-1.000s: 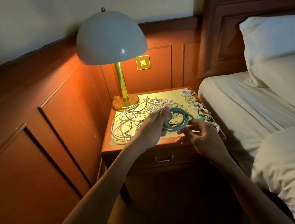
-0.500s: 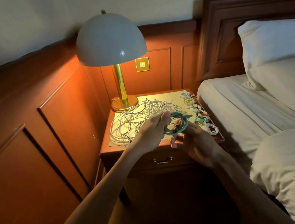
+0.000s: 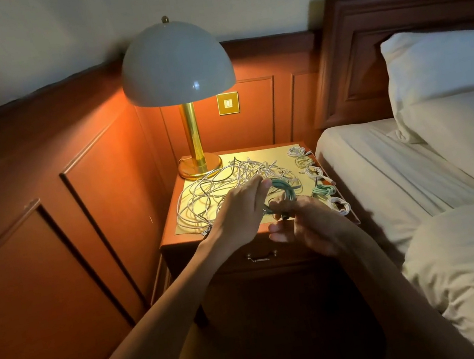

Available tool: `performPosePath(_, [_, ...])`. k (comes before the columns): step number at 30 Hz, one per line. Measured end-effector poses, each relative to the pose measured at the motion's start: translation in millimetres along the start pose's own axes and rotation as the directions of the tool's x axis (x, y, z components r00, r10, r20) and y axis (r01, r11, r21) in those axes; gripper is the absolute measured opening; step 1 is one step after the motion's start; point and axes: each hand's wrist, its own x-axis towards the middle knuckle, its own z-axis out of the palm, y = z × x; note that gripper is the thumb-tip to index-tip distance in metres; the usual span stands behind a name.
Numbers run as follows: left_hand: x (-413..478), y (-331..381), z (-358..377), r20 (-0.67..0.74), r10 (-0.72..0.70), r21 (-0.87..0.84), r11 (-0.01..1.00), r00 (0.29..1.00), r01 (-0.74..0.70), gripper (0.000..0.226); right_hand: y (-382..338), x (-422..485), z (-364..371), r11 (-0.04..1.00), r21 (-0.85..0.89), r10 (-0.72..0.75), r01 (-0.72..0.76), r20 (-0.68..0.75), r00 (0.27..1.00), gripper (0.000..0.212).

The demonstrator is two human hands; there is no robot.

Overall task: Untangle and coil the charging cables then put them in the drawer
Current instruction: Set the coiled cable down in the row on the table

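**Bedside table** (image 3: 180,253), with its drawer (image 3: 230,260) shut below the front edge and a lamp (image 3: 175,64) on the back left corner.

**Tangle of white cables** (image 3: 207,196), loose, covering the left and middle of the top.

**Left hand** (image 3: 240,214), above the front edge. Its fingers are curled round the green cable (image 3: 286,188), which is wound into a ring and held clear of the top.

**Right hand** (image 3: 309,228), blurred. It appears to pinch the near side of the ring between thumb and forefinger.

**Row of small finished coils** (image 3: 322,190), lying along the right edge.

**Handling.** The cable is probably light, limp and slightly springy, so a freed ring would likely open. It is best gripped across all its turns at one spot. The stiff plug ends are better tucked in than pulled.
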Motion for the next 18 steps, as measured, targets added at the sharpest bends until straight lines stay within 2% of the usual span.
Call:
performPosePath(2, [0,-3,0,0.002,-0.012,0.021,1.000,1.000,0.012,0.036,-6,-3,-3,0.995,-0.096,0.030,-0.027,0.034,0.999,0.026])
performPosePath(5, [1,-7,4,-0.017,-0.055,0.041,0.998,0.998,0.056,0.035,-8,-9,0,0.953,-0.302,0.028,-0.027,0.001,1.000,0.018])
performPosePath(8, [9,-10,3,-0.036,-0.179,0.023,0.983,0.983,0.180,0.035,-1,-13,8,0.928,-0.372,0.005,-0.021,-0.044,0.999,0.019])
performPosePath(11, [17,-10,-1,0.074,-0.369,-0.139,0.916,0.927,0.376,0.036,8,-18,15,0.909,-0.412,-0.086,0.062,-0.039,0.996,0.024])
performPosePath(13, [22,-11,-1,0.169,-0.443,-0.339,0.812,0.880,0.474,0.037,10,-24,18,0.892,-0.437,-0.139,0.119,-0.015,0.990,0.026])
performPosePath(15, [25,-11,1,0.225,-0.475,-0.487,0.702,0.851,0.521,0.037,10,-30,17,0.873,-0.464,-0.172,0.149,-0.006,0.985,0.027])
performPosePath(18, [32,-7,5,0.241,-0.508,-0.559,0.623,0.827,0.547,0.037,12,-31,17,0.854,-0.490,-0.227,0.175,-0.049,0.973,0.030])
